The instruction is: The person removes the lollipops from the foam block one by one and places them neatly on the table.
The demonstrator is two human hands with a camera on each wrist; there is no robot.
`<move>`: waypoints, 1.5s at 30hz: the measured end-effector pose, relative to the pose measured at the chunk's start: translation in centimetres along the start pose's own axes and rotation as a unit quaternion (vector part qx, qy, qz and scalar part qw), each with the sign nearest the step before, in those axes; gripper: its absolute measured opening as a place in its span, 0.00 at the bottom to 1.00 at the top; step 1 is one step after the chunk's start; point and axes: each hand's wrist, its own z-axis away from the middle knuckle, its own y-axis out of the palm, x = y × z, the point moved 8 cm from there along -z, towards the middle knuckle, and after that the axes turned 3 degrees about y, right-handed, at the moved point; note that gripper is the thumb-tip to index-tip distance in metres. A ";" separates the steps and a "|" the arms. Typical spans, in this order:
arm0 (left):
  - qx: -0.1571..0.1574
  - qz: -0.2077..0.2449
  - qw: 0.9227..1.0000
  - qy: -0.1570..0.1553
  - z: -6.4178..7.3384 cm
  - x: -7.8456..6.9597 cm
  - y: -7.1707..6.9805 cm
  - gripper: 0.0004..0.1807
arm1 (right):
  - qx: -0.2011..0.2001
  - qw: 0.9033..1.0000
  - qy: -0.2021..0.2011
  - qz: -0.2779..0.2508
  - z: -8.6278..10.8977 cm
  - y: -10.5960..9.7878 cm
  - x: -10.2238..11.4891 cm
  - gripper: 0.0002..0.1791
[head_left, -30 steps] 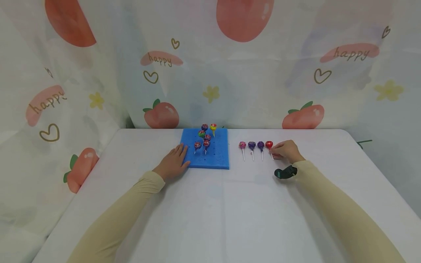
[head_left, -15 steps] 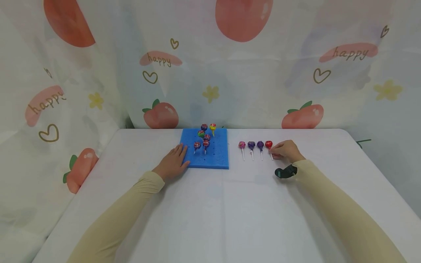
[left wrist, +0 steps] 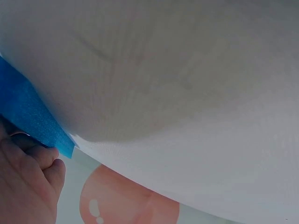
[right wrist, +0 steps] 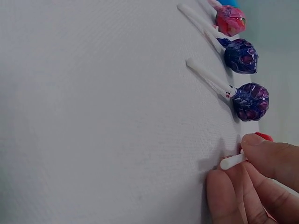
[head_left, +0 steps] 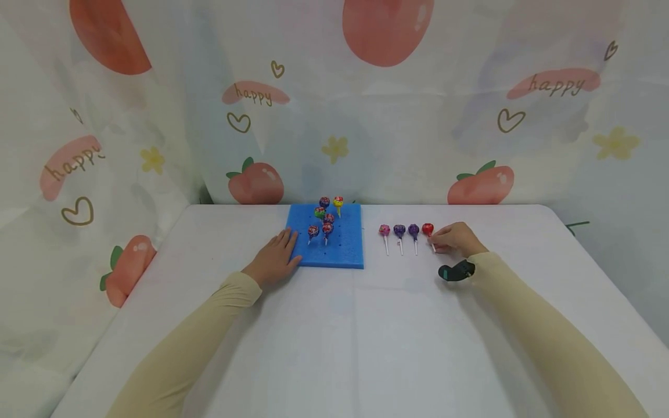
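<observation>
My left hand (head_left: 272, 259) lies with straight fingers over the left edge of a blue foam board (head_left: 347, 249). Several wrapped lollipops stand in that board, among them a yellow one (head_left: 338, 201) and a green one (head_left: 320, 213). Over on the right, my right hand (head_left: 457, 239) pinches the stick of a red lollipop (head_left: 427, 228). The right wrist view shows its white stick (right wrist: 233, 161) between thumb and fingers, most of the red head hidden. Left of it lie two purple lollipops (head_left: 414, 230) and a pink lollipop (head_left: 384, 230), sticks toward me.
All of this is on a white-covered table (head_left: 345, 337). A patterned cloth (head_left: 397, 139) hangs behind its far edge and along the left side. A dark device (head_left: 456, 271) is strapped at my right wrist. Small holes dot the foam board.
My right hand has shifted very slightly to the right, and the red lollipop in its fingers has moved a touch with it. The left hand stays where it was on the board.
</observation>
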 end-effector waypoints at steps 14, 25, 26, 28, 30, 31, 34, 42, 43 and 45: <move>-0.002 0.002 1.000 0.002 0.1 -0.1 -0.1 0.38 | 0.009 1.000 0.004 -0.026 0.0 -0.1 -0.1 0.25; 0.001 0.004 1.000 -0.001 0.1 -0.1 -0.1 0.38 | 0.024 0.996 0.004 -0.081 0.2 -0.1 0.0 0.25; 0.001 0.006 1.000 -0.001 0.1 -0.1 -0.1 0.38 | 0.022 0.996 0.008 -0.081 0.2 -0.1 -0.1 0.25; 0.003 0.003 1.000 -0.002 0.1 -0.1 -0.1 0.38 | 0.013 0.997 0.018 -0.077 0.1 -0.1 -0.3 0.25; 0.003 0.002 1.000 -0.003 0.1 -0.1 -0.1 0.38 | 0.008 0.996 0.028 -0.086 0.0 0.0 -0.4 0.25; 0.003 0.001 1.000 -0.004 0.1 -0.1 -0.1 0.38 | 0.005 0.995 0.032 -0.096 0.0 0.0 -0.5 0.25; 0.003 0.002 1.000 -0.003 0.0 -0.1 0.0 0.38 | -0.004 0.993 0.031 -0.118 0.0 -0.1 -0.5 0.24; 0.006 0.009 1.000 -0.003 0.1 -0.1 0.0 0.38 | -0.034 0.993 0.028 -0.108 -0.4 -0.1 -0.7 0.23; 0.007 0.010 1.000 -0.003 0.1 -0.1 -0.1 0.38 | -0.034 0.994 0.030 -0.103 -0.5 -0.1 -0.7 0.23; 0.006 0.011 1.000 -0.004 0.2 -0.2 -0.1 0.38 | -0.033 0.995 0.029 -0.090 -0.5 -0.1 -0.7 0.23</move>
